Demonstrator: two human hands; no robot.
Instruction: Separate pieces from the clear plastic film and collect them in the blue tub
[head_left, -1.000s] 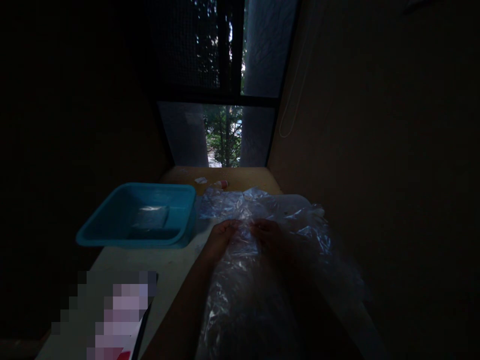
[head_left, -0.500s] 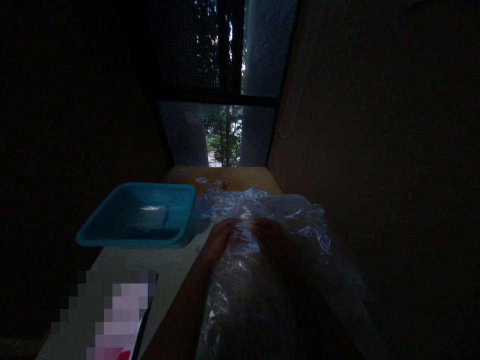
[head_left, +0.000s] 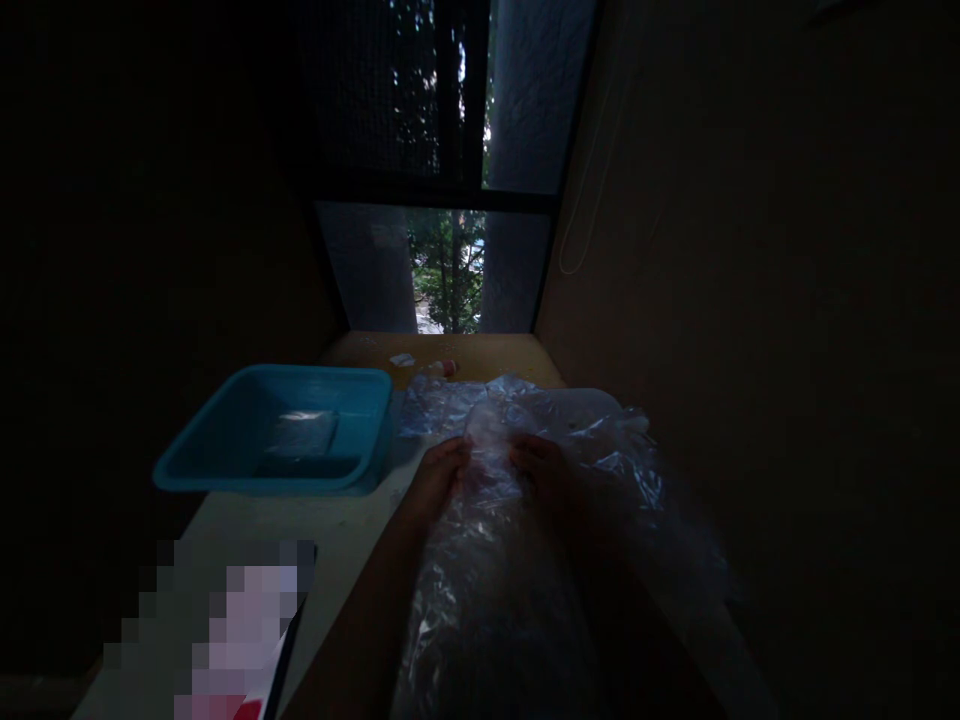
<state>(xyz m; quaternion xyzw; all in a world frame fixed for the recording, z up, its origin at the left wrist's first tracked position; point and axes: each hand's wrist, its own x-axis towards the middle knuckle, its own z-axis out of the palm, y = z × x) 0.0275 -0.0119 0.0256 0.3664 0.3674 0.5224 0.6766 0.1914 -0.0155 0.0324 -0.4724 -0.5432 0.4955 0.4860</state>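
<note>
Pinching opposite sides of the clear film (head_left: 495,472) to the right of the basin (head_left: 270,486), the left hand (head_left: 441,472) and right hand (head_left: 544,466) would probably do best with light, even tension.

The left hand (head_left: 441,476) and the right hand (head_left: 541,466) are both bare. The left forearm (head_left: 375,590) is bare too, a smooth shape, slim at the wrist and broadening steadily toward the lower edge of the view. The right forearm (head_left: 609,590) has a similar taper, but deep shadow swallows its surface; whatever may be worn there is too dark to tell. Fingernails are too dim to make out.
</note>
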